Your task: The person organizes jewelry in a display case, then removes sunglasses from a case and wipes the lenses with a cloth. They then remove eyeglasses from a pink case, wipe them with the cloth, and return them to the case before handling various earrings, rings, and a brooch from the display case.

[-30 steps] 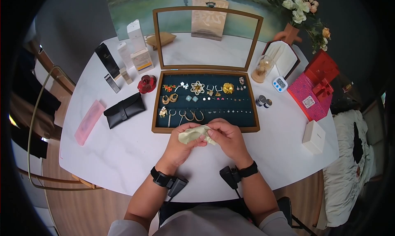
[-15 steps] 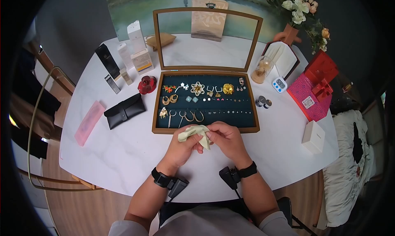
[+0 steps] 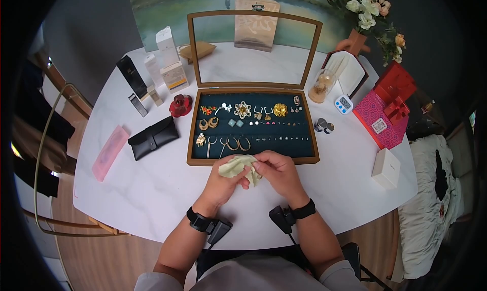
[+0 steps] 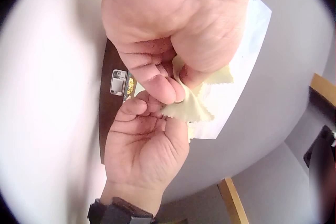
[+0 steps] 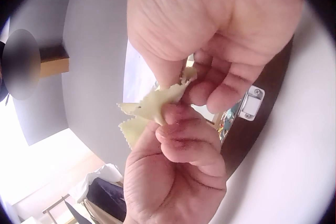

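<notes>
Just in front of the open jewelry case (image 3: 253, 160), both hands hold a pale yellow-green cloth (image 3: 235, 167) with zigzag edges. The left hand (image 3: 221, 183) grips it with the thumb pressed across the folds. Opposite, the right hand (image 3: 282, 176) pinches the cloth's other side between thumb and curled fingers. In the right wrist view the cloth (image 5: 157, 103) spreads out from between the fingertips of the two hands, which meet. Whatever lies inside the folds is hidden; I cannot tell if an earring is there. Rows of earrings and brooches (image 3: 243, 109) sit on the case's dark green lining.
Left of the case are a black pouch (image 3: 153, 138), a pink case (image 3: 110, 153), a red flower-shaped item (image 3: 181, 105) and several small boxes (image 3: 175, 77). To the right stand a timer (image 3: 343, 105), a glass dome (image 3: 322, 85), a red gift box (image 3: 384, 113) and a white box (image 3: 386, 168).
The cloth has shifted and been refolded between the fingers; a corner that hung down half a second ago is now gathered up. Both hands stay in nearly the same place.
</notes>
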